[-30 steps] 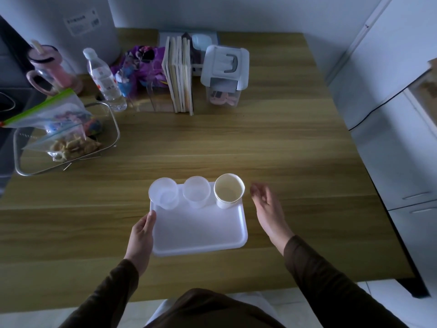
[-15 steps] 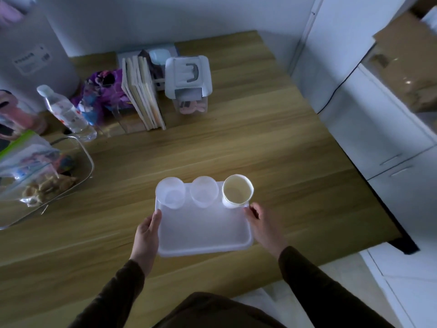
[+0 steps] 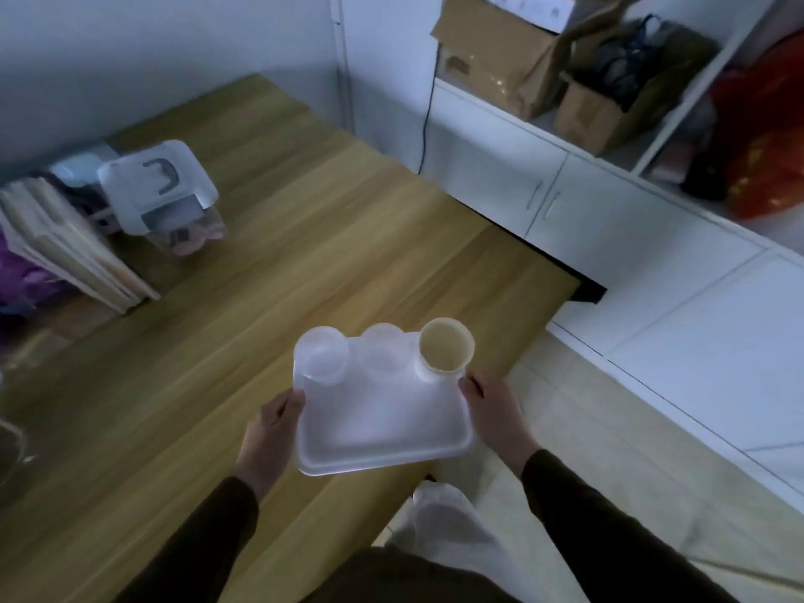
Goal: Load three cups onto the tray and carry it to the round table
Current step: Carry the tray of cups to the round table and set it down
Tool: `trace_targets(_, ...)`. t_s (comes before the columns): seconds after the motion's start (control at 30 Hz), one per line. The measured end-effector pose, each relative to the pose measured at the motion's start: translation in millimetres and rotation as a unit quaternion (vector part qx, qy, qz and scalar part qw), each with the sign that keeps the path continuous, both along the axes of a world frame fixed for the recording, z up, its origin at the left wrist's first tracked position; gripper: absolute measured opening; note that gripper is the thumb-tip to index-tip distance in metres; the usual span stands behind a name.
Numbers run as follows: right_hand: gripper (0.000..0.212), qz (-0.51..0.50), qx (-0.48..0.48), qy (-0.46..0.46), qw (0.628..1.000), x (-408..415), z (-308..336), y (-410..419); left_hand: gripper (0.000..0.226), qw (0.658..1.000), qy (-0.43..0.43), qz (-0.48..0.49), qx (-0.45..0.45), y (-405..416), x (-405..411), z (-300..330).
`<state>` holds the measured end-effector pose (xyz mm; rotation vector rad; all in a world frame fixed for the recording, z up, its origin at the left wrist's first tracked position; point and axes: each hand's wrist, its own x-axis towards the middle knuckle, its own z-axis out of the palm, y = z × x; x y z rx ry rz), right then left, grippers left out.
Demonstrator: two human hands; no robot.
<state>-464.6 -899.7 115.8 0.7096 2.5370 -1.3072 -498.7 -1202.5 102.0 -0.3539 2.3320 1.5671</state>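
Note:
A white rectangular tray (image 3: pixel 383 433) is held level above the corner of the wooden table (image 3: pixel 182 385). My left hand (image 3: pixel 269 433) grips its left edge and my right hand (image 3: pixel 494 409) grips its right edge. Three cups stand upright in a row along the tray's far side: a clear plastic cup (image 3: pixel 324 354) at the left, a second clear cup (image 3: pixel 383 350) in the middle, and a paper cup (image 3: pixel 444 348) with a beige inside at the right. No round table is in view.
A lidded clear container (image 3: pixel 163 189) and a row of books (image 3: pixel 74 250) stand at the table's far left. White cabinets (image 3: pixel 565 211) run along the right, with cardboard boxes (image 3: pixel 522 54) and a red bag (image 3: pixel 765 137) on them. Pale tiled floor (image 3: pixel 609 428) lies to the right.
My right hand closed on the tray's right edge. The tray has come up off the table and shifted toward its right corner, while the view swung right toward the cabinets and floor.

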Motion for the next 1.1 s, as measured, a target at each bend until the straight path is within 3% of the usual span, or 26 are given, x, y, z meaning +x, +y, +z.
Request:
trace_targets(0.23,0.026,-0.147,0.057,0.002,0.988,111.3,11.5,43.9,0.042,0.983,0.002,-0.181,-0.013,68.4,14.6,7.0)
trace_targets(0.47,0.022,-0.279,0.081,-0.010,0.957,224.5,9.0,86.0,0.031,0.942,-0.002,-0.336,0.005,161.9,52.7,24.9)
trace_targets(0.73,0.025,-0.457,0.080,-0.032,0.885,386.5,2.3,143.0,0.059,0.848,0.011,-0.530,-0.011,307.2,135.1,15.9)
trace_targets(0.93,0.027,-0.557,0.068,-0.025,0.827,508.5,0.7,178.4,0.033,0.792,0.017,-0.609,-0.034,412.8,224.3,2.4)
trace_targets(1.03,0.030,-0.588,0.068,-0.034,0.805,558.6,6.4,197.1,0.046,0.762,0.003,-0.647,-0.025,457.2,267.9,-3.9)
trace_targets(1.1,0.029,-0.602,0.066,-0.038,0.795,586.1,8.1,208.3,0.042,0.741,0.013,-0.670,-0.026,483.2,292.7,-6.0)
